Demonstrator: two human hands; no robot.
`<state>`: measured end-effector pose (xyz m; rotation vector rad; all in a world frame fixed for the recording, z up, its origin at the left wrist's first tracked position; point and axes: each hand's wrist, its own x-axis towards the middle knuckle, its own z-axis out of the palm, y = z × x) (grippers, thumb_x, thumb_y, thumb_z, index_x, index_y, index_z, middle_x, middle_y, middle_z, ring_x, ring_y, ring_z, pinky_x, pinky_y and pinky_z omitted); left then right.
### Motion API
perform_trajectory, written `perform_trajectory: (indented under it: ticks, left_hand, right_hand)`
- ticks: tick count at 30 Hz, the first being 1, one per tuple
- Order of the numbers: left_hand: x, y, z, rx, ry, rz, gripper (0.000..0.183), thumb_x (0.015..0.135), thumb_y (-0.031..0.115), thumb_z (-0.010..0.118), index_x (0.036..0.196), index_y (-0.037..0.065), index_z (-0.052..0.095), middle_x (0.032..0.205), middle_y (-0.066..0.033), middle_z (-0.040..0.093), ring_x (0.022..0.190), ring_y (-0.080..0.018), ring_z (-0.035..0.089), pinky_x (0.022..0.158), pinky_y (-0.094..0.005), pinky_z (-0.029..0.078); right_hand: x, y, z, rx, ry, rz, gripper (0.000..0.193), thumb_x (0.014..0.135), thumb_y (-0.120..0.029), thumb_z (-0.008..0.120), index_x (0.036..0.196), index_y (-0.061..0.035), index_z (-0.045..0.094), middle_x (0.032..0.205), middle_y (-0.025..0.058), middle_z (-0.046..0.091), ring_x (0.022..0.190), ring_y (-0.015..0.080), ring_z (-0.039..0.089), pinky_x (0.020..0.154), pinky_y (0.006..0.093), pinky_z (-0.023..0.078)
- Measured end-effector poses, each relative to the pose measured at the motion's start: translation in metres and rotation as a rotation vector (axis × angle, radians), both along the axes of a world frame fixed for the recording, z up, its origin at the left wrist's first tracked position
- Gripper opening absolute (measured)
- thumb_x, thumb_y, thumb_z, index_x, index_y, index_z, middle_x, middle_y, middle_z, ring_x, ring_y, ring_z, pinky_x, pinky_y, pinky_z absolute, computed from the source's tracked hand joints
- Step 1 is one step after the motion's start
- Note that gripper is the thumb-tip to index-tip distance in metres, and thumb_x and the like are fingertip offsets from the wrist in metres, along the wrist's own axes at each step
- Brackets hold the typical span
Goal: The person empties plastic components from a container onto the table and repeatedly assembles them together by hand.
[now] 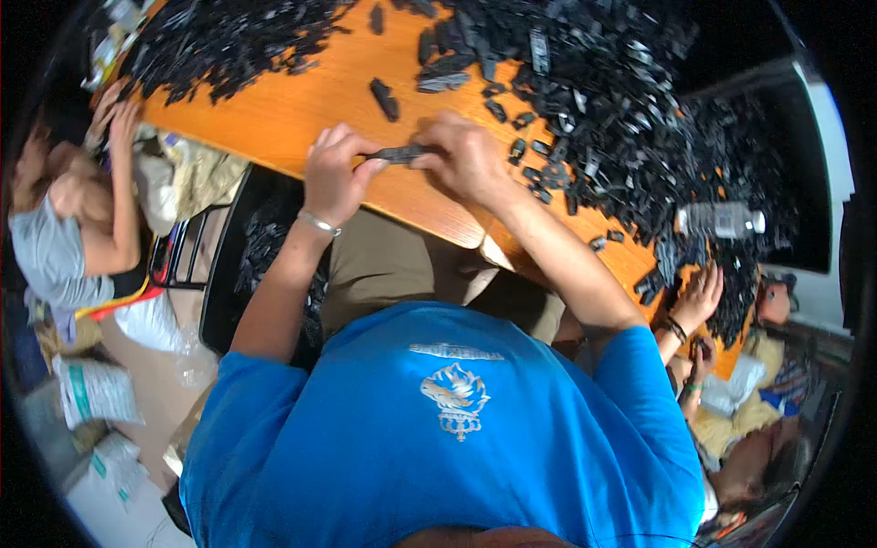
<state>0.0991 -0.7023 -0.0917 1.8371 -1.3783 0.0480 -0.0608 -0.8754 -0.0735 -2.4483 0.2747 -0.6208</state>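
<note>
Between my two hands a small dark, elongated piece [396, 154] is held level over the table's near edge. My left hand [336, 172] pinches its left end between thumb and fingers. The right end sits in the pinch of my right hand [464, 157]. Fingertips cover both ends, and I cannot make out exactly what kind of part it is. Just beyond my hands, one loose black piece [385, 100] lies alone on the orange-brown wooden table [343, 87].
A big heap of small black parts [603, 100] covers the right side; another pile [237, 41] is at far left. A clear plastic bottle [722, 220] lies on the right heap. People sit at both sides, one person's hand [699, 297] at the heap. A black bin [265, 247] stands below.
</note>
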Motion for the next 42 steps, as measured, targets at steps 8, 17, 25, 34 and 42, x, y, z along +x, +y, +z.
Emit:
perform_trajectory:
  ticks: [8,17,25,34,42]
  left_hand:
    - [0.024,0.03,0.003,0.135,-0.017,-0.073,0.018,0.081,0.0,0.083,0.094,0.003,0.071,0.09,-0.013,0.065,0.089,-0.0327,0.064,0.081,-0.0408,0.052]
    - [0.079,0.05,0.035,0.248,0.4,-0.005,0.028,0.102,0.012,0.071,0.128,-0.001,0.071,0.101,-0.0008,0.071,0.095,-0.0091,0.064,0.088,-0.0255,0.053]
    - [0.027,-0.066,0.033,0.412,0.123,0.198,0.037,0.098,0.034,0.075,0.122,0.006,0.072,0.108,-0.0181,0.075,0.099,-0.0386,0.072,0.086,-0.0482,0.057]
    - [0.019,-0.066,0.016,0.284,0.031,0.158,0.029,0.089,0.017,0.081,0.109,0.004,0.065,0.107,-0.0179,0.073,0.098,-0.0393,0.07,0.083,-0.049,0.055]
    - [-0.012,-0.053,0.012,0.133,0.084,-0.065,0.023,0.097,0.008,0.07,0.119,0.001,0.07,0.107,-0.0175,0.069,0.095,-0.0323,0.067,0.088,-0.0427,0.054]
  right_hand:
    - [0.033,0.021,-0.015,-0.047,0.093,0.127,0.028,0.082,-0.029,0.087,0.094,-0.0065,0.075,0.099,0.0101,0.07,0.091,0.0367,0.072,0.074,0.0476,0.057]
    - [-0.058,-0.041,0.025,-0.168,0.057,-0.405,0.022,0.086,-0.022,0.084,0.102,-0.0068,0.079,0.102,0.016,0.073,0.088,0.038,0.074,0.079,0.0477,0.061]
    - [-0.029,-0.041,0.018,-0.348,0.368,-0.444,0.027,0.088,-0.023,0.083,0.11,-0.0083,0.077,0.103,0.0162,0.071,0.088,0.0388,0.075,0.078,0.0486,0.061]
    - [-0.005,-0.056,0.001,-0.445,0.366,-0.427,0.014,0.086,-0.008,0.067,0.098,-0.0054,0.074,0.1,0.0185,0.072,0.086,0.0356,0.077,0.072,0.0458,0.063]
    - [-0.015,-0.061,0.005,-0.255,0.262,-0.486,0.02,0.086,-0.016,0.074,0.1,-0.0022,0.069,0.097,0.0215,0.075,0.089,0.0409,0.075,0.078,0.05,0.06]
